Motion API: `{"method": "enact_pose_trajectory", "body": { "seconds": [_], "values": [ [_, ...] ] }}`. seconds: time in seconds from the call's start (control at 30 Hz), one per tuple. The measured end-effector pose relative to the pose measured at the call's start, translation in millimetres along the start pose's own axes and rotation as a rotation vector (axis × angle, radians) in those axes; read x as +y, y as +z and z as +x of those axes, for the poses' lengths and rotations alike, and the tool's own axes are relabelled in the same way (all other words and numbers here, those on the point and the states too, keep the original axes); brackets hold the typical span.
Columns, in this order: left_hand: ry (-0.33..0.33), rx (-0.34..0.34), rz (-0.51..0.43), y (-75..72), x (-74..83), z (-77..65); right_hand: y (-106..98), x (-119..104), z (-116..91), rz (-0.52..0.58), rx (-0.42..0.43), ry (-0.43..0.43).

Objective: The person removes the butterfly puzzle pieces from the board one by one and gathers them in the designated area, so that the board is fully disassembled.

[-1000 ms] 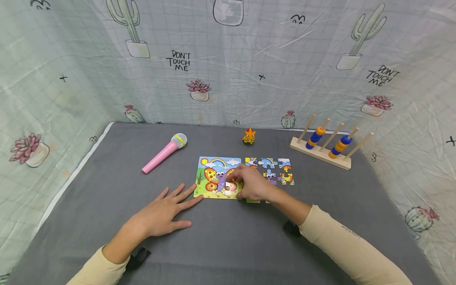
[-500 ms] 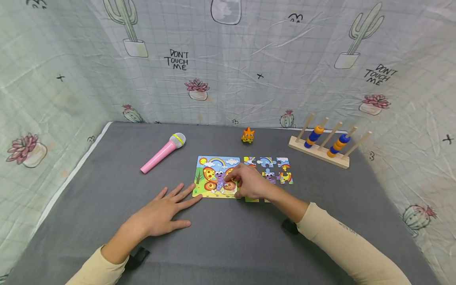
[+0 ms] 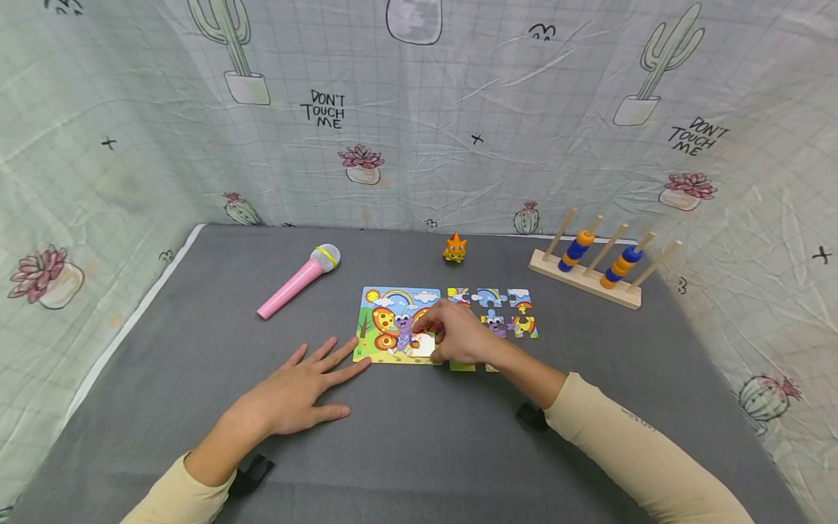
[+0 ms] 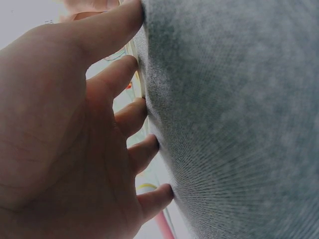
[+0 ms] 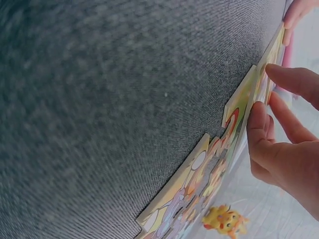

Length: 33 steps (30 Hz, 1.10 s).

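Note:
A butterfly puzzle board [image 3: 386,349] lies flat on the grey table in the head view. My right hand [image 3: 461,335] reaches over its right side, thumb and fingers bent, pinching a puzzle piece [image 3: 424,345] at the lower right of the picture. That piece looks pale with glare, and the hand partly covers it. The right wrist view shows the thumb and fingers [image 5: 294,134] close together at the board's surface. My left hand [image 3: 297,393] lies palm down with fingers spread, two fingertips at the board's left edge. Loose puzzle pieces [image 3: 520,300] lie in rows right of the board, some hidden by my right hand.
A pink toy microphone [image 3: 291,290] lies at the back left. An orange toy figure [image 3: 455,248] stands behind the board. At the back right is a wooden peg rack [image 3: 585,280] with blue and orange rings. A patterned cloth hangs behind the table.
The lower right of the board picture showed its printed wing half a second ago and looks pale with glare now. Both hands stay nearly in place; the view shifts slightly.

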State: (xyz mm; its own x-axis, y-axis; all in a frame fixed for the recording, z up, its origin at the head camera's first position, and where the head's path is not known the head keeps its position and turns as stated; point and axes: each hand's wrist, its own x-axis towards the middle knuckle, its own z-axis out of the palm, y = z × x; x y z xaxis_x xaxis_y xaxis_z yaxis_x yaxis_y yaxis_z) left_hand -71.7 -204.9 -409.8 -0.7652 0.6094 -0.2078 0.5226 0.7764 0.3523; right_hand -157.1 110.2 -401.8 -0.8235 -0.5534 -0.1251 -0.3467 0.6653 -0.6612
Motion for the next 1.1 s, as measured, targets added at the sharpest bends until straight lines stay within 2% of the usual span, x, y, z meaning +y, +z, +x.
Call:
{"method": "enact_pose_trajectory", "body": {
  "seconds": [0.6,1.1],
  "values": [
    [0.002,0.006,0.003,-1.6,1.9,-0.1,-14.8,12.7,-11.7,0.093,0.011,0.007],
    [-0.003,0.001,0.005,-0.5,1.2,0.1,-34.0,28.1,-37.1,0.06,0.029,0.057]
  ]
}}
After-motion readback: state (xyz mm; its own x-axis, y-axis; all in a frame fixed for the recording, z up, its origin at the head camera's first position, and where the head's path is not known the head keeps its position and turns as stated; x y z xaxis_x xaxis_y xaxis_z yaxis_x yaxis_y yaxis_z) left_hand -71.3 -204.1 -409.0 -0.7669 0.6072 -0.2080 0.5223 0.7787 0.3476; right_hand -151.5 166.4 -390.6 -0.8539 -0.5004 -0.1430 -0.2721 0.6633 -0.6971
